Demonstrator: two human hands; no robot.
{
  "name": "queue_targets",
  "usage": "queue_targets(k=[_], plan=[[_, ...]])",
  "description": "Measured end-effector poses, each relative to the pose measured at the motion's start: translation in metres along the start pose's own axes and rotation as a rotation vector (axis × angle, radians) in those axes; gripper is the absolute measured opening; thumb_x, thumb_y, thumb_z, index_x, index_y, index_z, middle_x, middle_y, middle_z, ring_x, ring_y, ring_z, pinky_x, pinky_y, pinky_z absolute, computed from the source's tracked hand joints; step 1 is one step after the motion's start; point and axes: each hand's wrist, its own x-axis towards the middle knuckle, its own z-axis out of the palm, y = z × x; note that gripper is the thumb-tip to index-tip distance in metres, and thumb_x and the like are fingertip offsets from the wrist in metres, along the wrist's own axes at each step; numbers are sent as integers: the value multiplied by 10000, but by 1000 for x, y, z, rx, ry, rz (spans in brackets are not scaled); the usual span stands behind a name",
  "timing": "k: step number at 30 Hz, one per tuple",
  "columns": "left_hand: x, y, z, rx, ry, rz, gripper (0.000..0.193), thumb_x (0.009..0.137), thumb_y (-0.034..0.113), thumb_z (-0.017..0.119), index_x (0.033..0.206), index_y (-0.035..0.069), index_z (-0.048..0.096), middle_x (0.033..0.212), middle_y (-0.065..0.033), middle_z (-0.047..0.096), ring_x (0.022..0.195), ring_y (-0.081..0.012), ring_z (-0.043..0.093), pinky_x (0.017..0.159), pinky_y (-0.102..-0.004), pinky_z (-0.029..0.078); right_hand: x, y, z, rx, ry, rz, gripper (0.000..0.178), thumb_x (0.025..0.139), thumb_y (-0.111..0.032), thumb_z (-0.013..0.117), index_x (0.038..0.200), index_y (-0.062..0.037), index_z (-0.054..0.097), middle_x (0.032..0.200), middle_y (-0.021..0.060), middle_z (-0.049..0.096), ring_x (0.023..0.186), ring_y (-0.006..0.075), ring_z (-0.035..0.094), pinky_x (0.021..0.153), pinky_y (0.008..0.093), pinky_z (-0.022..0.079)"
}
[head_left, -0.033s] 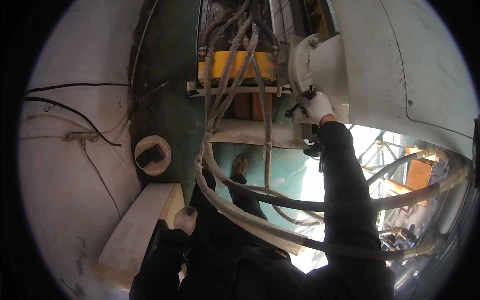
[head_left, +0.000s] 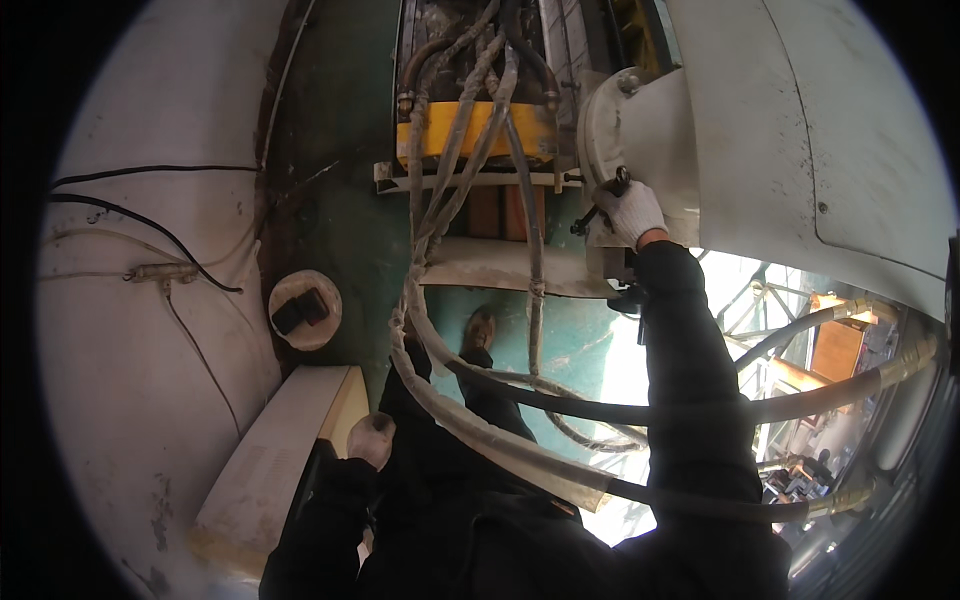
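Right hand, upper right: I have the white-gloved right hand [head_left: 636, 212] clamped round a dark metal bar handle [head_left: 580, 226], whose ends stand out on either side of the grip. The handle lies at the lower left edge of a white, rounded metal housing [head_left: 655, 130]; the wrapped hold presumably guards against slipping. The black-sleeved right arm [head_left: 685, 340] is stretched forward, I judge, because the handle lies well ahead of the body.

Left hand, lower left: I have the pale-gloved left hand [head_left: 371, 440] held low, just beside a long, cream, box-shaped fixture [head_left: 275, 440]. Its fingers look curled, but from my distance I cannot tell whether they close on anything. The hand may be placed there for balance.

Centre: grey, plastic-wrapped hoses [head_left: 424, 225] run down across a yellow metal crosspiece [head_left: 540, 130] and sweep in loops toward the right, probably hung slack to allow movement. Below, a brown shoe [head_left: 480, 328] shows on the green floor [head_left: 350, 230].

Left: a round, pale disc-topped stand [head_left: 327, 337] carries a black, block-shaped object [head_left: 290, 318], set near its middle, perhaps for stability. Black cables [head_left: 160, 171] cross the stained whitish wall [head_left: 110, 350], apparently routed clear of the floor.
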Motion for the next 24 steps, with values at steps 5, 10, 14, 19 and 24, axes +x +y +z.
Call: queue_targets(k=[5, 10, 14, 19, 24], plan=[[8, -16, 7, 20, -38, 5, 378, 1089, 343, 714, 1270, 25, 809, 1274, -221, 827, 1212, -440, 771, 1047, -511, 606, 16, -13, 12, -137, 144, -3, 342, 1056, -372, 701, 1130, -83, 868, 1067, 268, 811, 1067, 506, 755, 902, 569, 606], [9, -13, 10, -132, -28, -107, 331, 1074, 280, 745, 1275, 24, 808, 1258, -212, 834, 1213, -414, 782, 1042, -489, 611, -40, -24, -3, -144, 363, -274, 315, 1077, -302, 715, 1044, -9, 827, 963, 268, 801, 951, 462, 793, 827, 503, 625], [17, 1, 7, -46, -22, -53, 331, 1081, 295, 718, 1245, 21, 806, 1234, -214, 833, 1179, -430, 784, 1016, -502, 618, -94, -22, 16, 471, 391, 18, 173, 1052, -119, 803, 1156, 20, 816, 883, 102, 806, 780, 162, 761, 771, 329, 603], [26, 11, 5, 58, -34, 28, 321, 1083, 307, 692, 1197, 29, 805, 1203, -215, 833, 1149, -454, 780, 984, -522, 623, -133, -8, 52, 459, 468, -63, 195, 1065, -96, 808, 1214, 30, 817, 899, 94, 808, 831, 120, 750, 796, 299, 603], [27, 11, 8, 71, -44, -14, 315, 1076, 309, 705, 1199, 39, 812, 1190, -216, 836, 1160, -450, 779, 991, -524, 620, -153, 1, 68, 368, 437, -131, 207, 1070, -93, 804, 1230, 39, 808, 975, 161, 832, 836, 177, 795, 803, 315, 622]])
